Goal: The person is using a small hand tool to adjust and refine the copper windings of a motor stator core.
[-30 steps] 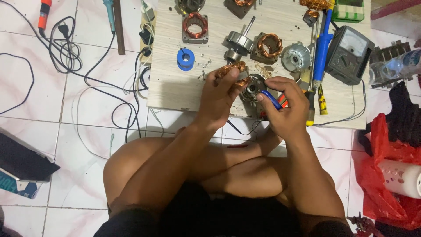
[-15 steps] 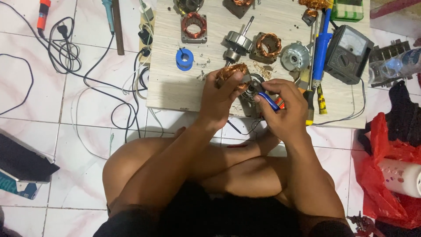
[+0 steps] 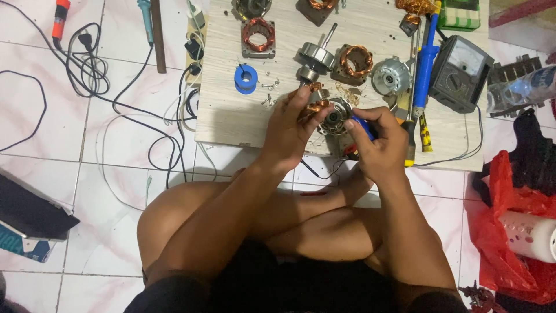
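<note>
Head view: seated person, legs crossed on white tile floor (image 3: 116, 122), both hands at near edge of a low board.
Board (image 3: 231, 116): pale wood, lying flat on floor, crowded w/ motor parts.
Red bag (image 3: 504, 232): on floor at right, white cylinder lying on it.
Meter (image 3: 460, 72): dark box w/ dial, right end of board, well apart from hands.
Cables (image 3: 87, 64): black + white, looped on tiles left of board.
Left hand (image 3: 292, 130): fingers closed on copper winding, pinching it at top.
Right hand (image 3: 379, 142): closed round a blue-handled tool, tip aimed at motor piece.
Blue solder sucker (image 3: 425, 58): long, upright on board just right of hands.
Motor piece (image 3: 336, 116): round grey metal, between the two hands at board's near edge, touching left fingers.
Copper winding (image 3: 317, 106): small orange coil on motor piece, under left fingertips.
Blue tape roll (image 3: 246, 78): on board, left of hands, apart.
Blue-handled tool (image 3: 363, 127): mostly hidden in fist; type – can't tell.
</note>
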